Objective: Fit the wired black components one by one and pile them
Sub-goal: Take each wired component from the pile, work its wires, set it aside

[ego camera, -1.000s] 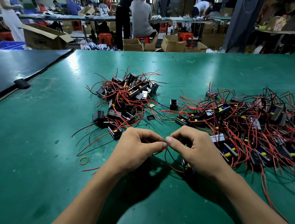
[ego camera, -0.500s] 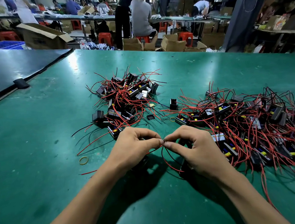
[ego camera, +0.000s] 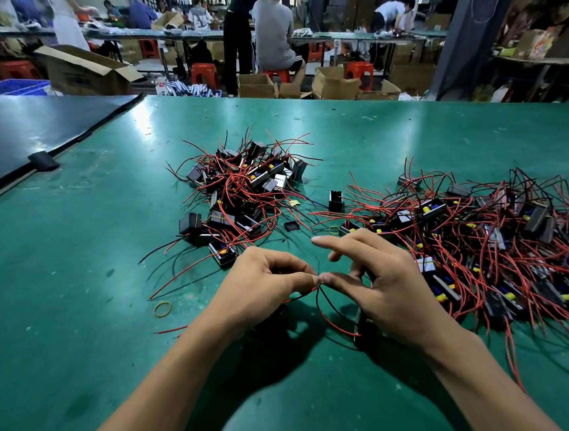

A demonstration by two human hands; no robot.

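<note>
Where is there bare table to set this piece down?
Bare green table lies left of the left pile and rubber band, up to the dark mat; also the far strip beyond both piles. Crowded: right pile, reaching the right hand at the pinched wires; gap between piles holds loose parts.

Yellow rubber band (ego camera: 163,309) on green table (ego camera: 77,302)

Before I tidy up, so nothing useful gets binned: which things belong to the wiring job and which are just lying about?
Job: left hand, right hand, twisted wire ends, right pile of wired black components, centre pile.
Lying about: yellow rubber band, small black cap, black pad.
</note>
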